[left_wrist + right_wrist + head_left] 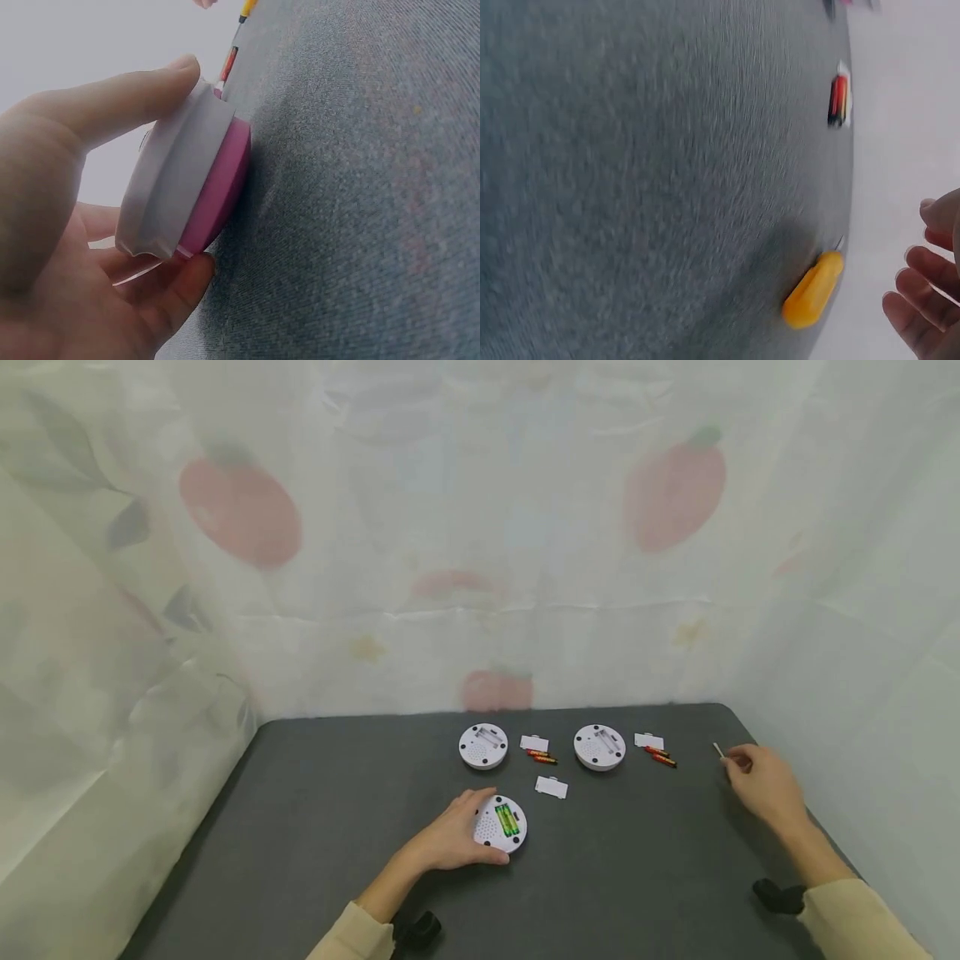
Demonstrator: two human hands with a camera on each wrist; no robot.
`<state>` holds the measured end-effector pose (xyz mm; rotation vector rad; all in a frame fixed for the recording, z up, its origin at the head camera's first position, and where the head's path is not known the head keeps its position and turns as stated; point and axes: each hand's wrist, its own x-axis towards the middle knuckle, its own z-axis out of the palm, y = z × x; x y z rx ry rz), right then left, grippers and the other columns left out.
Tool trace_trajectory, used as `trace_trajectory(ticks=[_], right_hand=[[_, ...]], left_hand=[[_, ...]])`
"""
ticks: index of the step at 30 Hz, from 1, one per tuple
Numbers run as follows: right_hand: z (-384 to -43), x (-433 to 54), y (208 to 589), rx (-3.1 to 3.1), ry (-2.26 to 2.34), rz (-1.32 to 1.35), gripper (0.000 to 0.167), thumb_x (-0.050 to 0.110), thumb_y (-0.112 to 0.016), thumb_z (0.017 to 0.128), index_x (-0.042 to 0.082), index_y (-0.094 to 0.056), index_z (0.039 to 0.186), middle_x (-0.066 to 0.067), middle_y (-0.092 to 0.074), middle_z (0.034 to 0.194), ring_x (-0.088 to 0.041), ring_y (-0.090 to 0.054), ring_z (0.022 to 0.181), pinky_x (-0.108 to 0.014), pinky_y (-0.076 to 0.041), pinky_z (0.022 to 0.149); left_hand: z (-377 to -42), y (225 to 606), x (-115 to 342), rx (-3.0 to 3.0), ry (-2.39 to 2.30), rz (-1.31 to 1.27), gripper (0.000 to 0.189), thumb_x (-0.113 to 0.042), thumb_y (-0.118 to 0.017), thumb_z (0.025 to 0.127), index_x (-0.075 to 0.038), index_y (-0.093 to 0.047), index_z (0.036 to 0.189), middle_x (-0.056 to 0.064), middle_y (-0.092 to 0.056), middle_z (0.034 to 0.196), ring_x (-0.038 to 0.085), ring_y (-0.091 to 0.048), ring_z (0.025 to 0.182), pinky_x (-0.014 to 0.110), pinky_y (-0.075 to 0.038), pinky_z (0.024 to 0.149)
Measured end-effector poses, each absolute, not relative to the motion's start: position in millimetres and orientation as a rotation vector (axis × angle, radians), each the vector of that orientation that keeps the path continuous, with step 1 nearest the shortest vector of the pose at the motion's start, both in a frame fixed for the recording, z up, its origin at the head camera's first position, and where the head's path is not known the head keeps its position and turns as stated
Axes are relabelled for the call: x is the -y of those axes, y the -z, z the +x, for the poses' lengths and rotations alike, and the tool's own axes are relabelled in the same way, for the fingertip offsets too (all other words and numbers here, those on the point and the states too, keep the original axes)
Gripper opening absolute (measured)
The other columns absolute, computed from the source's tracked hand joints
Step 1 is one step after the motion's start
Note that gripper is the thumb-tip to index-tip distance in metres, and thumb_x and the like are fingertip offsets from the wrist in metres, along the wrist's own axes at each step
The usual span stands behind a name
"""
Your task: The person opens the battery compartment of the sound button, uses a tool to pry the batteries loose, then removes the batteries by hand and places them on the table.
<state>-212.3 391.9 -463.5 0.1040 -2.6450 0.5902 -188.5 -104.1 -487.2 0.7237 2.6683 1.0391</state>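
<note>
My left hand [448, 842] grips a round white device [489, 833] by its sides, thumb and fingers on opposite edges. Two green batteries [507, 820] sit in its upturned battery bay. In the left wrist view the device [180, 180] shows a pink underside, tilted against the table. At the table's right, my right hand [765, 785] hovers by a screwdriver [717, 748], whose shaft pokes out past the fingertips. The right wrist view has its yellow handle [814, 292] lying on the table, apart from the loosely bent fingers [922, 292].
Two more round white devices [483, 747] [599, 747] with uncovered bays stand at the back. Beside them lie white covers [534, 742] [648, 741] and red-and-black batteries [545, 759] [663, 760]. Another cover [551, 787] lies nearer. Curtains [480, 527] enclose the dark table [315, 827].
</note>
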Motion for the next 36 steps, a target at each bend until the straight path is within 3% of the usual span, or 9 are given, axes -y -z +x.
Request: trace_trajectory(ticks=[8, 14, 21, 36], right_hand=[[-214, -411, 473, 2.753, -0.654, -0.056, 0.040, 0.021, -0.066, 0.096, -0.017, -0.063, 0.110, -0.032, -0.065, 0.096, -0.046, -0.062, 0.085, -0.057, -0.048, 0.071], [-213, -412, 480, 2.867, -0.660, -0.122, 0.048, 0.028, -0.065, 0.097, -0.017, -0.061, 0.110, -0.033, -0.065, 0.098, -0.046, -0.063, 0.083, -0.054, -0.050, 0.067], [-217, -415, 487, 2.917, -0.687, -0.194, 0.046, 0.022, -0.063, 0.096, -0.020, -0.057, 0.115, -0.038, -0.061, 0.106, -0.051, -0.060, 0.089, -0.057, -0.050, 0.071], [-216, -404, 484, 2.745, -0.723, -0.098, 0.034, 0.014, -0.062, 0.093, -0.017, -0.064, 0.107, -0.034, -0.063, 0.097, -0.047, -0.060, 0.086, -0.057, -0.046, 0.071]], left_hand=[[-189, 489, 108, -2.652, -1.065, 0.755, 0.100, -0.046, -0.087, 0.075, -0.001, -0.041, 0.151, 0.013, -0.050, 0.142, 0.026, -0.049, 0.122, 0.049, -0.041, 0.102], [-189, 491, 109, -2.646, -1.089, 0.762, 0.098, -0.044, -0.087, 0.075, 0.000, -0.041, 0.150, 0.013, -0.051, 0.140, 0.025, -0.050, 0.120, 0.048, -0.041, 0.101], [-189, 491, 108, -2.648, -1.094, 0.749, 0.095, -0.041, -0.086, 0.074, -0.001, -0.043, 0.148, 0.011, -0.052, 0.136, 0.024, -0.051, 0.114, 0.046, -0.042, 0.097], [-184, 489, 104, -2.675, -1.074, 0.773, 0.093, -0.033, -0.087, 0.071, 0.000, -0.044, 0.147, 0.010, -0.053, 0.126, 0.025, -0.049, 0.111, 0.044, -0.042, 0.094]])
